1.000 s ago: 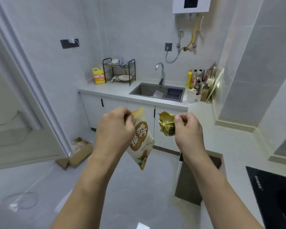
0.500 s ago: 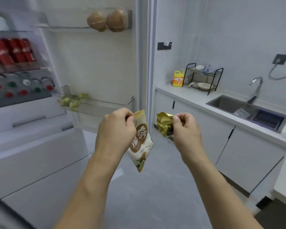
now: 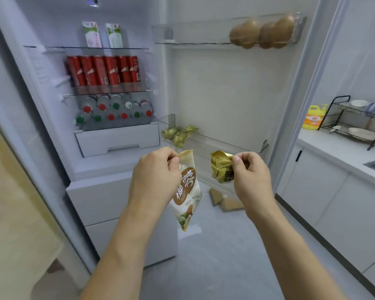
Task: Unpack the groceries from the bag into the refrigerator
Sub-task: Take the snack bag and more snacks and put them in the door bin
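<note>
Both hands are raised before the open fridge (image 3: 117,148): the left hand (image 3: 155,176) pinches the top corner of a hanging white pouch (image 3: 185,191), and the right hand (image 3: 250,174) pinches a crumpled gold packet (image 3: 221,167), apart from the pouch.

View has swung from sink to open refrigerator (image 3: 117,105).

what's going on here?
A person stands at the open refrigerator with a snack in each hand. The left hand pinches the top of a white-and-brown pouch; the right hand pinches a gold packet. Neither is shelved yet. Similar gold packets sit in the lower door bin.
</note>
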A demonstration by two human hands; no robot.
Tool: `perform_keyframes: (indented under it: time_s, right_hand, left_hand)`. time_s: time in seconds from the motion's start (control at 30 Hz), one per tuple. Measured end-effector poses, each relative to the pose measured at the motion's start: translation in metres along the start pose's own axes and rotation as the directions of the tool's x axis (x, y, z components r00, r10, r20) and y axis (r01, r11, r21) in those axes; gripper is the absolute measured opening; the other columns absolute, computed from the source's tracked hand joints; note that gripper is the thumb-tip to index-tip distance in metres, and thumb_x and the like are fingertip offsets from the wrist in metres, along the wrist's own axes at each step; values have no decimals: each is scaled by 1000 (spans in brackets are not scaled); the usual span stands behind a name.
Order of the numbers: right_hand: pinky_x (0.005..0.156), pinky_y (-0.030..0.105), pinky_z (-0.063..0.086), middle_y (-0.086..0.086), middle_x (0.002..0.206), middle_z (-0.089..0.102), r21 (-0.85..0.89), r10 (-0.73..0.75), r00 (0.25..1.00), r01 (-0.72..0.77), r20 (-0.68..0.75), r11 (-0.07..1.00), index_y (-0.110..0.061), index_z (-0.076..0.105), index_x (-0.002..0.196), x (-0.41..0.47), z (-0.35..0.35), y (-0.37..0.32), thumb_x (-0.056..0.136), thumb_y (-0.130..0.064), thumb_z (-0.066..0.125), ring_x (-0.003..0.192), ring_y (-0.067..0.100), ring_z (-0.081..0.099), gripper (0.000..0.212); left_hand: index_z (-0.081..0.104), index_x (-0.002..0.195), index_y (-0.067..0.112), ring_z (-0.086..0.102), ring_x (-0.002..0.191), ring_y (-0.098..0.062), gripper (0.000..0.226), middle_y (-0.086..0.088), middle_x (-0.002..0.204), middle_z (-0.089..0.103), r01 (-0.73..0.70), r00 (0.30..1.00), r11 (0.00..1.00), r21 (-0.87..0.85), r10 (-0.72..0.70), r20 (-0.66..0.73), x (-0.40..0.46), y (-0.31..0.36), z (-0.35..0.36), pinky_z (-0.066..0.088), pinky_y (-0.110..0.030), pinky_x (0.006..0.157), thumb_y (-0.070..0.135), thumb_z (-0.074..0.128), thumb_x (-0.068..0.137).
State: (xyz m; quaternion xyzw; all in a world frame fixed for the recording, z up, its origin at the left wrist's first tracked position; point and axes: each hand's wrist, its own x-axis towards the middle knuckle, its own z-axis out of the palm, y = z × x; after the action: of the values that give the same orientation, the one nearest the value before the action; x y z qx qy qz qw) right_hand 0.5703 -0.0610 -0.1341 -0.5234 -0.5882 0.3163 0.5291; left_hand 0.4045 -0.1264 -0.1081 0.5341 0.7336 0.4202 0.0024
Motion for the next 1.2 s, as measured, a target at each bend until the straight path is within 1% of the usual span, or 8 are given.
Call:
perform_keyframes:
  time_s: [0.17, 0.37, 0.57, 0.67, 0.83, 0.93, 1.07, 1.2]
  right_hand:
    - [73, 29, 42, 0, 100, 61, 2, -19, 999, 19, 32, 1000, -25, 56, 86, 15, 25, -10, 98, -26, 47, 86, 12, 54, 15]
    - [69, 29, 38, 2, 97, 60, 30, -65, 997, 64, 32, 997, -24, 56, 85, 55, 43, -25, 98, -24, 48, 77, 12, 49, 16]
    - [67, 28, 40, -5, 87, 58, 50, -120, 993, 120, 0, 992, -18, 58, 91, 112, 56, -46, 98, -20, 49, 75, 10, 51, 11]
    - [59, 25, 38, -6, 83, 59, 38, -129, 992, 129, -13, 991, -20, 57, 87, 140, 58, -50, 97, -20, 49, 69, 5, 51, 13]
    - [58, 27, 40, -6, 82, 60, -10, -135, 991, 135, -2, 991, -25, 54, 79, 182, 60, -48, 98, -19, 46, 72, 9, 54, 22]
    - [62, 29, 44, 0, 84, 61, -74, -126, 992, 125, -8, 989, -19, 57, 80, 201, 65, -41, 97, -16, 45, 74, 12, 55, 20]
    - [60, 30, 43, 10, 84, 62, -210, -110, 993, 100, -35, 972, -4, 61, 87, 216, 77, -29, 94, -12, 47, 79, 25, 59, 17]
    - [57, 22, 37, 0, 89, 60, -333, -114, 991, 84, -70, 939, -14, 59, 85, 224, 88, -15, 94, -15, 48, 80, 15, 56, 14]
  left_hand:
    - [66, 87, 22, 62, 80, -21, 16, 4, 80, 68, 27, 999, 1000, 6, -27, -25, 23, -17, -7, 54, -38, 68, 23, 53, 95]
    - [66, 86, 21, 62, 76, -9, 14, 9, 78, 66, 27, 991, 996, -82, -37, -127, 69, -25, -20, 51, -28, 61, 22, 56, 95]
    - [70, 84, 20, 64, 72, -10, 14, 9, 76, 68, -32, 976, 975, -221, -17, -216, 136, -11, -23, 48, -27, 60, 18, 58, 92]
    - [70, 84, 19, 65, 72, -11, 14, 6, 77, 69, -77, 974, 969, -234, 23, -224, 172, 3, -16, 48, -27, 58, 17, 58, 92]
    - [71, 83, 17, 59, 65, -6, 15, 8, 70, 64, -138, 970, 953, -269, 76, -231, 234, 22, 2, 44, -24, 56, 15, 59, 91]
    - [72, 83, 16, 56, 61, -6, 14, 8, 69, 64, -141, 977, 941, -308, 81, -199, 267, 22, 18, 40, -22, 53, 15, 60, 91]
    - [71, 83, 17, 57, 63, -10, 14, 7, 70, 65, -139, 990, 943, -303, 125, -66, 293, 16, 51, 39, -24, 55, 19, 60, 91]
    - [71, 84, 20, 60, 69, -9, 14, 7, 75, 67, -122, 982, 947, -298, 159, 103, 307, 5, 84, 44, -24, 59, 21, 60, 93]
